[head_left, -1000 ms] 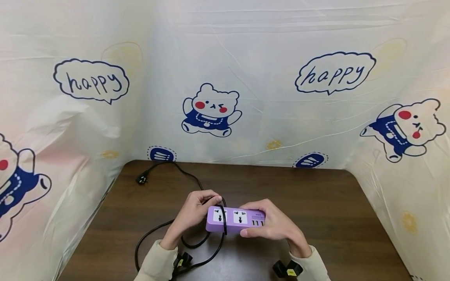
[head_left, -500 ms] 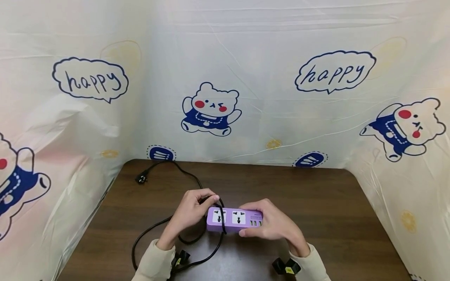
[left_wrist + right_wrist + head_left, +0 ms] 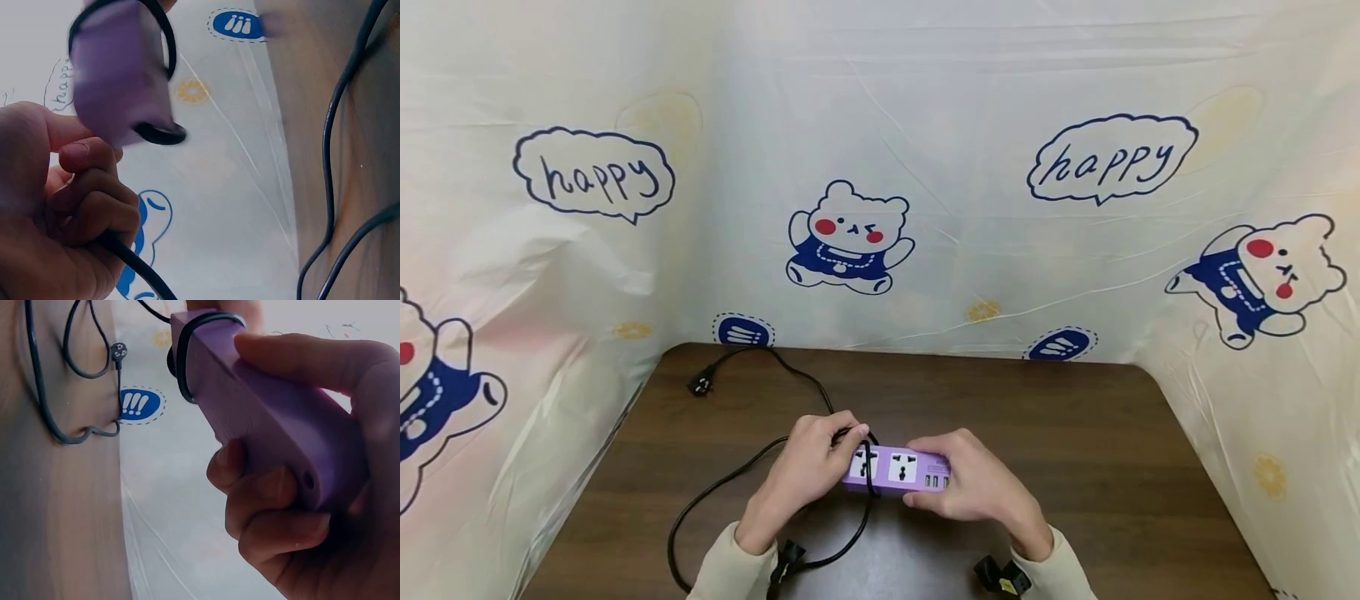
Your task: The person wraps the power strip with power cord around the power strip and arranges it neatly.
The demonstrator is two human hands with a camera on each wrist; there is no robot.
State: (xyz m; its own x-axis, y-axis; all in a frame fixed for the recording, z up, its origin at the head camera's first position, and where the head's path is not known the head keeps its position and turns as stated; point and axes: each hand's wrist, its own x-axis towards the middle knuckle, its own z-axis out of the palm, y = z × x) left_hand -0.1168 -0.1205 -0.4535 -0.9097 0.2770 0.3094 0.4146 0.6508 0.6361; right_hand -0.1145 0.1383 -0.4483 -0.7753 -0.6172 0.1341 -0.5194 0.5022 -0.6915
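Observation:
In the head view a purple power strip with white sockets is held above the brown table. My right hand grips its right end, thumb on the near side; the right wrist view shows several fingers curled under the strip. A black cord loops once round the strip's left part. My left hand is at that end, its fingers curled round the cord, which comes out below them in the left wrist view. The left thumb lies close to the strip's end; whether it touches is unclear.
The cord's plug lies at the far left of the brown table. A wide bend of cord spreads left of my left forearm. A printed plastic curtain surrounds the back and sides of the table.
The power strip and right hand have shifted slightly left. My left hand has come down over the strip's left end with the cord, and the cord's bend at left has spread wider.

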